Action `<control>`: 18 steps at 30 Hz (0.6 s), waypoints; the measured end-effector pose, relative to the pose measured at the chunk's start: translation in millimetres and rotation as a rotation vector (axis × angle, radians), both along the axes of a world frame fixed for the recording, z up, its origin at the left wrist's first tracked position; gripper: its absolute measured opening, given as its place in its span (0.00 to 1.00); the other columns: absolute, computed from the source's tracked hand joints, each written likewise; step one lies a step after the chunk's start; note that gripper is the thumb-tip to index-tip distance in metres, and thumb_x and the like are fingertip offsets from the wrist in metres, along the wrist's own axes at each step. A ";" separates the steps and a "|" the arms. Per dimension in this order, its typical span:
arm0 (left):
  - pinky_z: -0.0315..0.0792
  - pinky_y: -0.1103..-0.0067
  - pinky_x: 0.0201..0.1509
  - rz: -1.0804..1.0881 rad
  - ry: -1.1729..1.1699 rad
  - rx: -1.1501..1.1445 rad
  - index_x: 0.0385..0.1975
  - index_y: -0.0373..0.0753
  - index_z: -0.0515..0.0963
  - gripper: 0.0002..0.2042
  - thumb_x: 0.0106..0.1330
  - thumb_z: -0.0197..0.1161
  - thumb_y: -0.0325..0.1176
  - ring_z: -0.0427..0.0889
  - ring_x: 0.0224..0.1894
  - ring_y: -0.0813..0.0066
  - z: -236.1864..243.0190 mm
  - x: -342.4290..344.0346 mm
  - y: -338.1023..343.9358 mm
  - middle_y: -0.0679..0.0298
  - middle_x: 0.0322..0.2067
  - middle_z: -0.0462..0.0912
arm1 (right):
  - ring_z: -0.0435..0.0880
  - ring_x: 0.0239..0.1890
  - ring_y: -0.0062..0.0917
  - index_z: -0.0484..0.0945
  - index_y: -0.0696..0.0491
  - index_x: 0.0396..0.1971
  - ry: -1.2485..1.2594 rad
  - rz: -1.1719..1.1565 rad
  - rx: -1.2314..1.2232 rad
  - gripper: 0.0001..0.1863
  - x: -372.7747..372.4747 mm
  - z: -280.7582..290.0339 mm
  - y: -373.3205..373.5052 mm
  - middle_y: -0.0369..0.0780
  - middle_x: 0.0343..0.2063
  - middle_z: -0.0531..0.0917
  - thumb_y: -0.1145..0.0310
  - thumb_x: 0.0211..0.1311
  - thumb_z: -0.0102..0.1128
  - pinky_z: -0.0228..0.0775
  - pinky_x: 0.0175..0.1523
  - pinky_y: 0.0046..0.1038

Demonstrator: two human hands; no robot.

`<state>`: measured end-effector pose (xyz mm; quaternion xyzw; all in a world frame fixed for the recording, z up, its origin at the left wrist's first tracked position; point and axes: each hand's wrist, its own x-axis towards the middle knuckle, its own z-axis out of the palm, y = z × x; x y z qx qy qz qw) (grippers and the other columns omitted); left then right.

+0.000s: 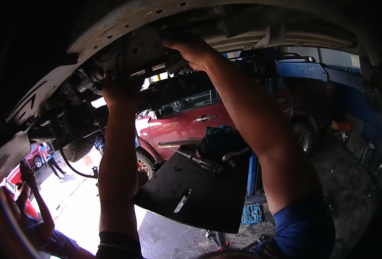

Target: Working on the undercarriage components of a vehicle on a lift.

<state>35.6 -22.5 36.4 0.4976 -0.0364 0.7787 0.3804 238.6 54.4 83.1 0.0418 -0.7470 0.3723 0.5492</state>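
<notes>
Both my arms reach up into a car's underside. My left hand (113, 90) is raised beside a dark cylindrical component (87, 80), its fingers bent against something in shadow. My right hand (191, 52) is higher and further right, fingers curled at a dark metal plate (141, 45); what exactly they hold is hidden. A pale perforated frame rail (83, 43) runs above the left hand. Below my hands, a black tray (212, 198) holds metal tools (191, 157) and a dark cloth (214, 138).
A co-worker (42, 228) reaches up at lower left; another person (48, 157) stands outside. Behind the tray are a red pickup (178, 129) and blue lift parts (301, 69). A blue socket case (251, 213) lies on the stained floor (342, 181). A hose (76, 172) hangs left.
</notes>
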 end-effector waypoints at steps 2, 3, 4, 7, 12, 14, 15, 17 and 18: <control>0.52 0.55 0.71 -0.005 0.068 -0.022 0.65 0.44 0.62 0.26 0.74 0.35 0.51 0.62 0.66 0.54 -3.6 13.3 -9.0 0.56 0.63 0.67 | 0.48 0.73 0.41 0.62 0.49 0.66 -0.091 0.007 0.087 0.43 4.6 4.1 13.7 0.47 0.69 0.58 0.49 0.53 0.70 0.36 0.70 0.52; 0.53 0.57 0.71 -0.014 0.131 -0.040 0.64 0.46 0.64 0.24 0.75 0.35 0.49 0.61 0.67 0.56 -4.9 21.6 -11.9 0.57 0.63 0.66 | 0.48 0.73 0.41 0.62 0.49 0.66 -0.086 0.007 0.078 0.43 6.2 4.1 20.1 0.47 0.69 0.58 0.49 0.53 0.70 0.36 0.70 0.52; 0.53 0.57 0.71 -0.016 0.137 -0.049 0.64 0.46 0.64 0.24 0.75 0.35 0.49 0.61 0.67 0.56 -3.2 22.2 -3.6 0.57 0.63 0.66 | 0.56 0.70 0.38 0.65 0.50 0.65 -0.041 -0.010 0.090 0.38 6.6 4.1 26.5 0.46 0.66 0.64 0.55 0.55 0.69 0.44 0.70 0.45; 0.54 0.62 0.72 0.257 0.314 0.062 0.65 0.40 0.58 0.24 0.72 0.49 0.41 0.66 0.63 0.60 2.3 -3.1 4.2 0.58 0.59 0.70 | 0.69 0.63 0.34 0.71 0.53 0.60 0.044 0.006 0.085 0.31 -9.0 4.8 17.4 0.45 0.59 0.73 0.63 0.57 0.68 0.57 0.67 0.36; 0.62 0.68 0.67 0.551 0.404 -0.017 0.61 0.41 0.62 0.22 0.74 0.45 0.46 0.72 0.57 0.64 1.9 6.2 2.5 0.59 0.55 0.74 | 0.78 0.49 0.29 0.76 0.56 0.53 0.136 0.189 0.138 0.23 -10.2 0.7 32.7 0.43 0.48 0.81 0.68 0.57 0.67 0.68 0.56 0.32; 0.65 0.69 0.64 0.210 0.203 -0.070 0.59 0.41 0.64 0.22 0.75 0.43 0.50 0.75 0.54 0.63 3.3 20.1 -3.3 0.59 0.52 0.76 | 0.79 0.47 0.30 0.76 0.58 0.52 0.183 0.222 0.178 0.22 -11.8 -1.8 38.2 0.44 0.47 0.82 0.70 0.57 0.67 0.70 0.54 0.31; 0.65 0.69 0.64 0.231 0.135 -0.131 0.59 0.42 0.64 0.25 0.73 0.41 0.55 0.74 0.54 0.62 3.5 23.4 -6.3 0.58 0.51 0.75 | 0.79 0.47 0.30 0.76 0.58 0.52 0.188 0.243 0.177 0.22 -13.1 -2.4 35.5 0.44 0.47 0.82 0.70 0.57 0.67 0.70 0.54 0.31; 0.65 0.69 0.63 0.274 0.065 -0.193 0.60 0.42 0.64 0.28 0.72 0.40 0.59 0.73 0.53 0.61 3.3 22.8 -13.5 0.57 0.51 0.75 | 0.79 0.47 0.29 0.76 0.58 0.51 0.184 0.252 0.071 0.21 -13.8 -2.2 27.9 0.42 0.46 0.81 0.71 0.57 0.66 0.73 0.51 0.35; 0.66 0.69 0.62 0.350 0.066 -0.299 0.59 0.42 0.66 0.30 0.71 0.41 0.61 0.73 0.52 0.61 3.0 18.0 -19.6 0.56 0.51 0.75 | 0.80 0.45 0.29 0.78 0.59 0.47 0.178 0.206 0.070 0.18 -13.7 -1.8 22.8 0.43 0.43 0.83 0.70 0.58 0.66 0.73 0.50 0.33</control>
